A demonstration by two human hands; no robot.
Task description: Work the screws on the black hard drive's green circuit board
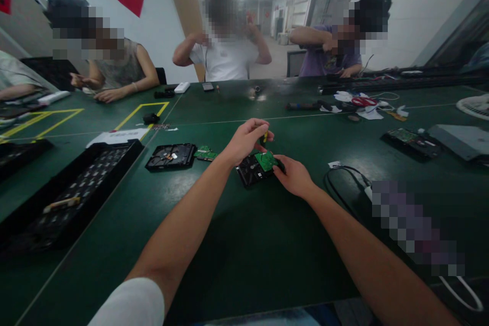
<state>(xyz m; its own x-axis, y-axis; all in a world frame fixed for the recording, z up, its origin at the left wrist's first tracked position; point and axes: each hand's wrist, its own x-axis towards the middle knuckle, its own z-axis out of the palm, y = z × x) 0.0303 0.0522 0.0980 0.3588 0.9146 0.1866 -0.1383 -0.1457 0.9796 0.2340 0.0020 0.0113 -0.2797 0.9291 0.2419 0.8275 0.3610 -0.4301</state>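
Note:
A black hard drive (pixel 250 170) with a green circuit board (pixel 266 160) on top lies on the green table in front of me. My left hand (pixel 246 140) is closed round a small yellow-handled screwdriver (pixel 265 136), held upright over the board. My right hand (pixel 294 175) grips the drive's right edge, its fingers curled against it.
A second black drive (pixel 171 156) and a loose green board (pixel 205 153) lie to the left. A long black tray (pixel 71 191) runs along the left. A cable (pixel 346 183) curls at the right. More drives (pixel 412 141), scissors (pixel 362 101) and three seated people are further back.

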